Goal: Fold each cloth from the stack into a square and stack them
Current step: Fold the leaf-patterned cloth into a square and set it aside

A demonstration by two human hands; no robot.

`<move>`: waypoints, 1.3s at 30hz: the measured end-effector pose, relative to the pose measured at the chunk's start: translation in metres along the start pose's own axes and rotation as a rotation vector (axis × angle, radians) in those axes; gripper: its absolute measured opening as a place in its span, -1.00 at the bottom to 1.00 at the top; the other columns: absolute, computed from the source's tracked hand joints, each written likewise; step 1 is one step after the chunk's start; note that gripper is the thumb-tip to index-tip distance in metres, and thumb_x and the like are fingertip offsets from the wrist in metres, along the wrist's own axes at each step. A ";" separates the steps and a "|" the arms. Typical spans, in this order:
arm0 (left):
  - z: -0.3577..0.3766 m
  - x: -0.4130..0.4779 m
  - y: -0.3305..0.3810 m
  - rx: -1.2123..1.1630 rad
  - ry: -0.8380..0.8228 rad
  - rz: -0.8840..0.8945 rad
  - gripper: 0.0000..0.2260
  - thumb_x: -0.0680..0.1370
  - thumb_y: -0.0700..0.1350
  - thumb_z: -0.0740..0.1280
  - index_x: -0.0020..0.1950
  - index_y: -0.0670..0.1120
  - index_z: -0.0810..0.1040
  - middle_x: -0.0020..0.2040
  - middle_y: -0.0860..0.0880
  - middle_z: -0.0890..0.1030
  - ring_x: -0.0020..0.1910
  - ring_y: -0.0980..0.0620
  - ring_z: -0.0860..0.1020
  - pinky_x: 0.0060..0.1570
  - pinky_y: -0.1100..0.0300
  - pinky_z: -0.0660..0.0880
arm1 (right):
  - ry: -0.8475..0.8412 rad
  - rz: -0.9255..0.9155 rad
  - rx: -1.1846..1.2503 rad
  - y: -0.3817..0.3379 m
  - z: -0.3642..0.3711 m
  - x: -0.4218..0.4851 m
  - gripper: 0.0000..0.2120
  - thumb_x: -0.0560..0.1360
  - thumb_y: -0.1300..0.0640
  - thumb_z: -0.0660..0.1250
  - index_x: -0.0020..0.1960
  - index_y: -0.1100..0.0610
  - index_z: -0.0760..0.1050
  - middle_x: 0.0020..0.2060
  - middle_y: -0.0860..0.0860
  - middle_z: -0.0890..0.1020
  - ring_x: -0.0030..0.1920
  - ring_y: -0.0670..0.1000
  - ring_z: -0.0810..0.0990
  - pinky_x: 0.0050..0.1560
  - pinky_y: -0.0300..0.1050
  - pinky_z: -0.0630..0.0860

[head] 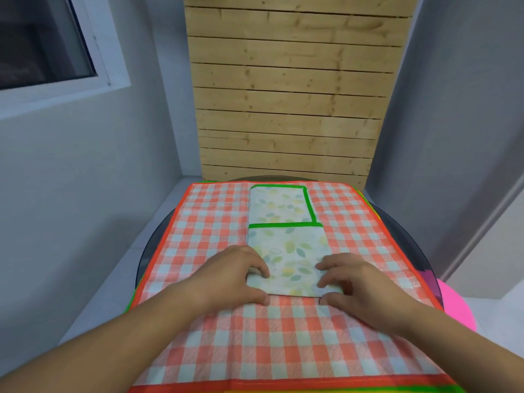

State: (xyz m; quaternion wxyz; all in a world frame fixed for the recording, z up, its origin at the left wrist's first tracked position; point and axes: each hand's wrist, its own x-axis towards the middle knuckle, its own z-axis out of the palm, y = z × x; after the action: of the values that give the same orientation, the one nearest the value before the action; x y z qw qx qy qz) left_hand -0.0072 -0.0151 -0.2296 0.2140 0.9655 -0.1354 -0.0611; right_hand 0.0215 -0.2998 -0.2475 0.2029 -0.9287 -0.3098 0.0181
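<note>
— Which cloth is being worked on, and where is it?

— The leaf-print cloth point(286, 245), the one with the green border. It lies in the middle of the orange checked cloth point(209, 222), folded into a narrow strip that runs away from the person. The near part is doubled over the far part, and its green hem crosses the strip.

— And the hands?

— The left hand point(241, 275) is at the near left corner of the strip and the right hand point(357, 282) is at the near right corner. Each grip is clamped on the near edge, with curled fingers on top of the cloth and the thumb against the edge, down on the checks.

— What's underneath?

— The checked cloth is spread flat as the top of a stack. Green and yellow edges point(368, 389) of other cloths peek out along the near side. All of it sits on a round dark glass counter point(402, 222).

— Anything else around?

— A pink round thing point(459, 304) sits low beside the counter on the right, and I cannot tell what it is. A wooden slat panel point(289, 95) stands behind, with a window point(42, 43) up on the left.
</note>
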 end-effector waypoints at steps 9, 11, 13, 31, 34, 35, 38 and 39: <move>-0.002 -0.019 -0.001 -0.119 0.073 0.001 -0.78 0.53 0.14 0.43 0.15 0.17 0.67 0.06 0.22 0.67 -0.01 0.21 0.60 0.09 0.18 0.59 | 0.134 -0.095 0.010 -0.014 -0.006 -0.015 -0.55 0.56 -0.30 0.09 0.09 -0.10 0.66 0.07 -0.25 0.66 0.16 -0.24 0.55 0.20 -0.35 0.48; -0.006 -0.027 0.002 -0.151 0.097 0.029 -0.79 0.55 0.13 0.40 0.16 0.17 0.68 0.03 0.29 0.66 0.03 0.26 0.60 0.08 0.25 0.58 | 0.208 -0.088 0.073 -0.022 -0.013 -0.022 -0.53 0.57 -0.29 0.07 0.06 -0.07 0.65 -0.02 -0.25 0.67 0.04 -0.21 0.60 0.05 -0.34 0.53; -0.011 -0.036 0.007 -0.222 0.142 0.053 -0.84 0.57 0.08 0.40 0.12 0.17 0.70 0.01 0.35 0.65 0.08 0.33 0.57 0.07 0.36 0.54 | 0.261 -0.071 0.097 -0.030 -0.019 -0.028 -0.63 0.58 -0.22 0.14 0.05 -0.06 0.65 -0.07 -0.28 0.66 -0.03 -0.23 0.60 -0.05 -0.36 0.52; -0.036 -0.052 0.045 -1.031 0.389 -0.002 -0.88 0.62 -0.16 0.33 0.14 -0.10 0.53 -0.02 -0.03 0.71 -0.06 0.02 0.69 -0.15 0.20 0.61 | 0.165 0.197 0.543 -0.048 -0.023 -0.023 -0.78 0.61 0.15 0.28 0.11 -0.15 0.57 0.02 -0.35 0.65 0.06 -0.26 0.62 0.12 -0.29 0.55; -0.027 -0.043 0.031 -1.063 0.291 -0.071 -0.73 0.57 -0.22 0.40 0.24 -0.05 0.50 0.10 0.04 0.71 0.08 0.06 0.69 -0.02 0.18 0.63 | 0.199 0.232 0.569 -0.047 -0.020 -0.013 -0.83 0.63 0.14 0.25 0.06 -0.09 0.56 -0.10 -0.36 0.66 -0.07 -0.28 0.63 -0.12 -0.38 0.53; -0.022 -0.039 0.024 -1.014 0.267 -0.105 -0.70 0.56 -0.21 0.42 0.26 -0.02 0.49 0.10 0.06 0.71 0.09 0.08 0.68 0.00 0.18 0.63 | 0.211 0.242 0.576 -0.047 -0.019 -0.010 -0.85 0.63 0.14 0.25 0.06 -0.07 0.55 -0.15 -0.36 0.66 -0.12 -0.28 0.63 -0.18 -0.39 0.51; -0.009 -0.029 0.007 -0.865 0.213 -0.223 -0.71 0.56 -0.15 0.44 0.25 -0.01 0.50 0.00 0.04 0.72 -0.02 0.07 0.71 -0.03 0.13 0.65 | 0.208 0.314 0.610 -0.044 -0.014 0.000 -0.87 0.61 0.12 0.28 0.16 0.01 0.48 -0.27 -0.22 0.68 -0.30 -0.22 0.64 -0.35 -0.38 0.48; -0.006 -0.025 0.003 -0.824 0.203 -0.244 -0.73 0.56 -0.12 0.44 0.24 -0.01 0.51 -0.05 0.04 0.73 -0.06 0.07 0.71 -0.05 0.12 0.65 | 0.192 0.352 0.615 -0.044 -0.013 0.003 -0.83 0.60 0.10 0.29 0.19 0.01 0.44 -0.29 -0.16 0.67 -0.34 -0.20 0.63 -0.40 -0.38 0.46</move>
State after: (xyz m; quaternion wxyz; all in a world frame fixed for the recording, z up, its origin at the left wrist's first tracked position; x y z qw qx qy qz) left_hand -0.0310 -0.0080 -0.2212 0.5844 0.8097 0.0370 -0.0394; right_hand 0.0012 -0.2704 -0.2182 0.4945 -0.8609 -0.1047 0.0577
